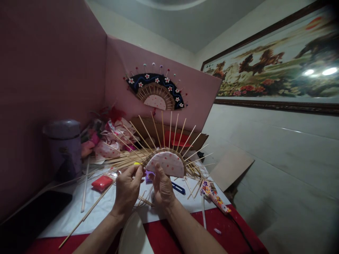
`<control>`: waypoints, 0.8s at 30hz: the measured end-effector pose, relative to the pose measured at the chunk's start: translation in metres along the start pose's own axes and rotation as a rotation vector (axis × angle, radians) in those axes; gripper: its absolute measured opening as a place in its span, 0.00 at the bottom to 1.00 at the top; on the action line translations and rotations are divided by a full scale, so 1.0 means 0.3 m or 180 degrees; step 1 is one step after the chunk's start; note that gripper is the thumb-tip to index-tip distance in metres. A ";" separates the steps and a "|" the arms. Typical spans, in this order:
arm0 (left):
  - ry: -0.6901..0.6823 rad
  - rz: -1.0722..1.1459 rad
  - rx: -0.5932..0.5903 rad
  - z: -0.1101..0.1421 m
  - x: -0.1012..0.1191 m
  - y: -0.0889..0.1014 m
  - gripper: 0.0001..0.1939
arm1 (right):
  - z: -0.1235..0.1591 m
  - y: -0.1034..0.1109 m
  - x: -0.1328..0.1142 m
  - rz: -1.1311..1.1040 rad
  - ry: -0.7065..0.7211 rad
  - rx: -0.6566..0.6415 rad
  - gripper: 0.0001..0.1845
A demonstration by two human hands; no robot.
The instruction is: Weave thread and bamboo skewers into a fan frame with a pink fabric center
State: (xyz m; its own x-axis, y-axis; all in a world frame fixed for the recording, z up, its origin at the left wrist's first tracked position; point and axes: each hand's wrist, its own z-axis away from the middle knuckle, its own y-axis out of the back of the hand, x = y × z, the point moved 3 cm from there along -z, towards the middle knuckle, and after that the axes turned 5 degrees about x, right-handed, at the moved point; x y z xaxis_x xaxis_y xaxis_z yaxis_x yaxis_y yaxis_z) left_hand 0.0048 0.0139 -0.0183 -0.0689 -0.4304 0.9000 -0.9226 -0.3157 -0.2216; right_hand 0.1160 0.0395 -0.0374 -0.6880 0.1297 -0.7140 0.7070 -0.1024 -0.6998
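In front of me is a half-round fan frame, its base covered in pale cloth with reddish dots. Thin wooden sticks radiate from it, and a brown woven band runs along the curve. My right hand grips the base from below, thumb pressed on the cloth and fingers mostly hidden behind. At the band's left end, my left hand is closed in a pinch; the exact strand between the fingertips is too small to make out. Loose cane strips lie beneath the hands.
A finished dark flowered fan hangs on the pink board. Left are a lidded purple container, a red packet and a dark phone-like slab. Right are a blue cutter and a flower-patterned glue gun with its cord.
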 end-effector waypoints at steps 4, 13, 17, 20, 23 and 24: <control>-0.0031 -0.0007 0.0089 -0.001 0.001 0.002 0.07 | -0.003 -0.002 -0.001 0.0132 0.0041 -0.0094 0.18; -0.0839 -0.0839 0.0268 0.004 0.026 0.016 0.06 | -0.014 0.006 0.010 -0.0032 0.0162 -0.0147 0.17; -0.1116 -0.1453 0.0094 0.007 0.027 0.011 0.11 | -0.012 0.000 0.009 -0.0138 -0.0065 -0.0220 0.16; -0.1177 -0.1533 0.0050 0.007 0.018 0.008 0.11 | -0.011 -0.007 0.006 -0.0258 -0.0232 -0.0309 0.15; -0.1240 -0.1547 0.0007 0.007 0.013 0.003 0.11 | -0.013 -0.006 0.004 -0.0346 -0.0255 -0.0315 0.14; -0.1262 -0.1539 -0.0013 0.008 0.013 0.001 0.10 | -0.014 -0.004 0.005 -0.0366 -0.0256 -0.0305 0.13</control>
State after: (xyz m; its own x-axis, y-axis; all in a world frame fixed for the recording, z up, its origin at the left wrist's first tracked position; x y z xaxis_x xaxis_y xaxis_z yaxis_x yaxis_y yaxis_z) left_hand 0.0051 0.0102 -0.0158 0.5021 -0.5209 0.6903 -0.8157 -0.5503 0.1781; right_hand 0.1147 0.0440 -0.0374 -0.7734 0.0554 -0.6315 0.6326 0.0036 -0.7744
